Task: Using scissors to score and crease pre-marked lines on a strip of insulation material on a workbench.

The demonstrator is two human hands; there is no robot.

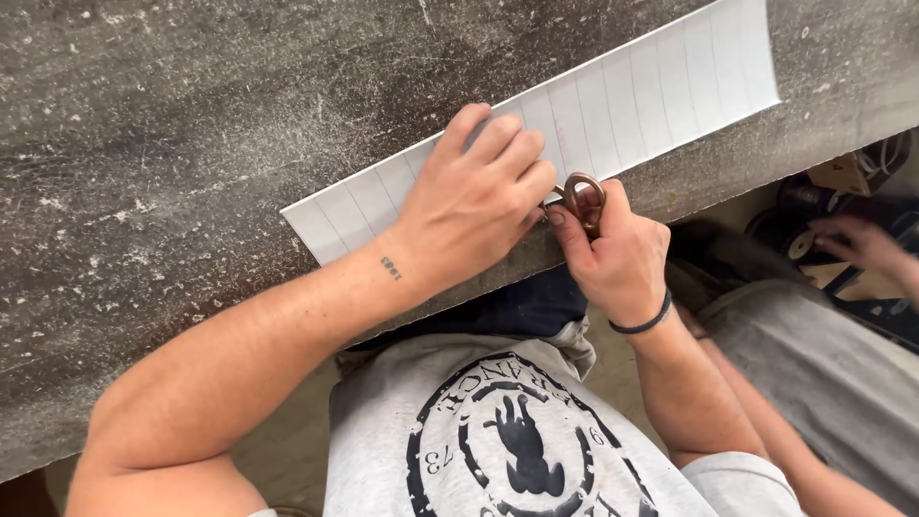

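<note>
A long white strip of paper (661,91) with ruled lines lies across a dark, dusty workbench (191,144). My left hand (474,206) presses flat on the strip near the bench's front edge. My right hand (617,254) grips brown-handled scissors (584,199), fingers through the loops, right beside my left fingertips at the paper's near edge. The blades are hidden behind my left hand.
Another person sits low at the right, a hand (862,244) reaching among dark round objects and cardboard (833,177) on the floor. My grey printed shirt (507,431) fills the bottom of the view.
</note>
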